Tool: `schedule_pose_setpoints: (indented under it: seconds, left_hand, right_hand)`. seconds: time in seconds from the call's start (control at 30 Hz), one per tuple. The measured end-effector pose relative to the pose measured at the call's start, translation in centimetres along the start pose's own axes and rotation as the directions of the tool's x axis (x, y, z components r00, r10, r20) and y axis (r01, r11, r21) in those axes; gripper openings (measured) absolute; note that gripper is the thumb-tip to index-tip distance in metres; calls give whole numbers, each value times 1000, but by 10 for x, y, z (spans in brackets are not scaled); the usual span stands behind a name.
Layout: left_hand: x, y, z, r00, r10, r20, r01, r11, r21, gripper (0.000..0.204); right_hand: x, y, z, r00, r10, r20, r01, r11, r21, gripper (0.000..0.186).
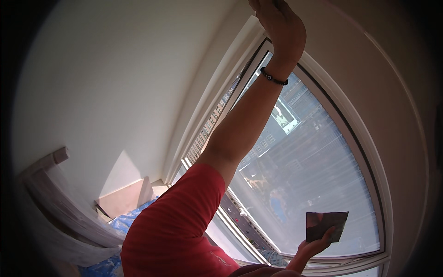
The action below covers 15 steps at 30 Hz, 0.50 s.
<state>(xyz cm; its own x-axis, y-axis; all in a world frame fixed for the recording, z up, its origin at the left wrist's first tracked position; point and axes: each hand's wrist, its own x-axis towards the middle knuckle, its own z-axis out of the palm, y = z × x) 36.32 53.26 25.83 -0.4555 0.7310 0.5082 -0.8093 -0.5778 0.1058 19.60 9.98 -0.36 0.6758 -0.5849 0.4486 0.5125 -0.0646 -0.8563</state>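
My left arm, in a red sleeve, stretches up across the view, with a dark beaded bracelet (274, 78) at the wrist. Its hand, my left hand (282, 28), is bent at the wrist beside the upper corner of the window frame. The upper edge of the view cuts off most of its fingers, so whether it holds anything is hidden. At the lower right, my right hand (318, 244) is closed on a flat dark square plate (339, 221). A pinkish patch, perhaps a reflection, shows on the plate's upper left. The plate stands in front of the window pane.
A large window (318, 171) with a pale frame fills the right side; buildings and a street show through it. A white wall (106, 87) rises at left. Below it are furniture under clear plastic (60, 207), a pale board (124, 198) and blue sheeting (131, 219).
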Motion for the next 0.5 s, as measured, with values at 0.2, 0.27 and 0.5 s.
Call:
schedule_pose_setpoints:
  seconds: [0.2,0.27,0.5]
  left_hand:
    - [-39,61,0,993,-47,104,60,990,-127,50]
    - [-36,52,-12,982,183,50,-181,983,-41,48]
    - [15,-35,-12,992,45,-120,-35,995,90,53]
  right_hand:
    - [1,-2,-4,995,-24,-101,23,1000,-16,62]
    - [0,-2,-2,999,8,-47,-8,1000,-3,62]
    - [-2,-3,5,998,53,-27,-53,999,-13,59]
